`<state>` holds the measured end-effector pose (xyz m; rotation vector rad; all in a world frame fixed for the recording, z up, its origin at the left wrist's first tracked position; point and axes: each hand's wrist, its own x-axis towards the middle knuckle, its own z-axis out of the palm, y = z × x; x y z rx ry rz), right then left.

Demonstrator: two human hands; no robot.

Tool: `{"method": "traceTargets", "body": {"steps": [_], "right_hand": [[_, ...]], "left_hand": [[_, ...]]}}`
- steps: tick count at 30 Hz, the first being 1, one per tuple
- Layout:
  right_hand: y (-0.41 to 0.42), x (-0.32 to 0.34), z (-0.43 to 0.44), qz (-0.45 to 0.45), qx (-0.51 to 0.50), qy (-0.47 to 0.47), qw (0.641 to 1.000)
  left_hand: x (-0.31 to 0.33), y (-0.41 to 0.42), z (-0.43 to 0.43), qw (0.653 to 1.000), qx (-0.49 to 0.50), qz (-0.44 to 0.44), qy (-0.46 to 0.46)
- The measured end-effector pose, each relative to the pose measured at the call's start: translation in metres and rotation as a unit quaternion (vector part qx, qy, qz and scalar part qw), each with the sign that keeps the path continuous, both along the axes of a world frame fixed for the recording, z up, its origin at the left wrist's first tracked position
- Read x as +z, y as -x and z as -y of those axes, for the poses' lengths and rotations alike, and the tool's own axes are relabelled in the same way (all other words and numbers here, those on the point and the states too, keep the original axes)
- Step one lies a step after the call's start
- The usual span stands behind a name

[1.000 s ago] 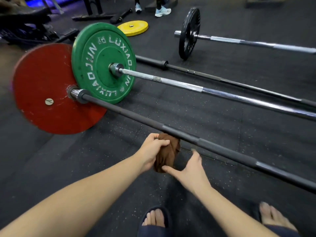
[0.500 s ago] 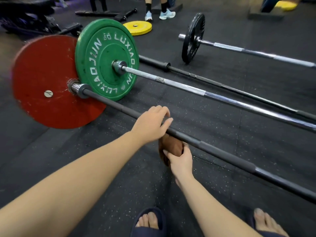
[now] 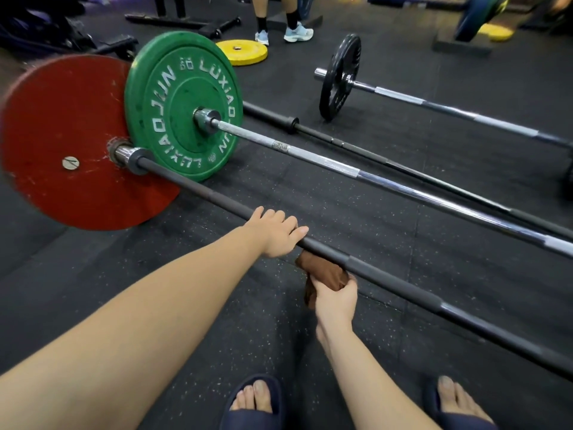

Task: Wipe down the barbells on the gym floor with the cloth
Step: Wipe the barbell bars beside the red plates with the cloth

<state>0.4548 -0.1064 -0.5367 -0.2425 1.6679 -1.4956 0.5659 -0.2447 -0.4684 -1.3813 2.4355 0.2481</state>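
Just below the barbell (image 3: 387, 282), right-hand fingers (image 3: 346, 286) pinch the cloth (image 3: 322, 270).

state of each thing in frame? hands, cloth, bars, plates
red plate: upright
green plate: upright
black plate: upright
yellow plate: flat on floor, loose
nearest bar: carries red plate
chrome bar: carries green plate
far bar: carries black plate
bare black bar: flat on floor, no plate visible
cloth: bunched, against nearest bar from below
right hand: grips cloth
left hand: on nearest bar, fingers curled over it
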Motion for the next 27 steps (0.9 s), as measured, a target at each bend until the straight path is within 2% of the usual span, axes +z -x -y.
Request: {"method": "traceTargets", "body": {"steps": [3, 6, 9, 13, 16, 18, 21, 25, 27], "right_hand": [[-0.018, 0.010, 0.014, 0.049, 0.019, 0.011, 0.999], [-0.029, 0.016, 0.028, -0.004, 0.042, -0.041, 0.998], [-0.026, 0.024, 0.030, 0.024, 0.051, -0.044, 0.997], [-0.018, 0.021, 0.002, 0.010, 0.084, 0.016, 0.996], [-0.014, 0.012, -0.012, 0.028, 0.073, 0.028, 0.997], [-0.017, 0.010, -0.008, 0.017, 0.065, 0.026, 0.997], [-0.025, 0.010, 0.010, 0.021, 0.044, 0.031, 0.998], [-0.025, 0.009, 0.024, 0.082, 0.017, 0.054, 0.995], [-0.017, 0.005, 0.016, 0.073, 0.000, 0.055, 0.996]], "left_hand": [[0.002, 0.001, -0.001, 1.000, 0.022, -0.002, -0.014], [0.006, 0.002, -0.001, 0.999, 0.028, -0.012, -0.031], [0.012, -0.001, -0.004, 0.998, 0.017, -0.028, -0.059], [0.008, -0.005, -0.006, 1.000, -0.020, -0.007, -0.005], [0.002, -0.006, -0.010, 0.995, -0.057, 0.016, 0.075], [-0.001, -0.007, -0.011, 0.993, -0.064, 0.011, 0.097], [0.001, -0.007, -0.006, 0.997, -0.051, -0.010, 0.052], [0.005, -0.006, 0.005, 0.998, -0.014, -0.051, -0.023], [0.003, -0.006, 0.008, 0.997, -0.005, -0.067, -0.029]]}}
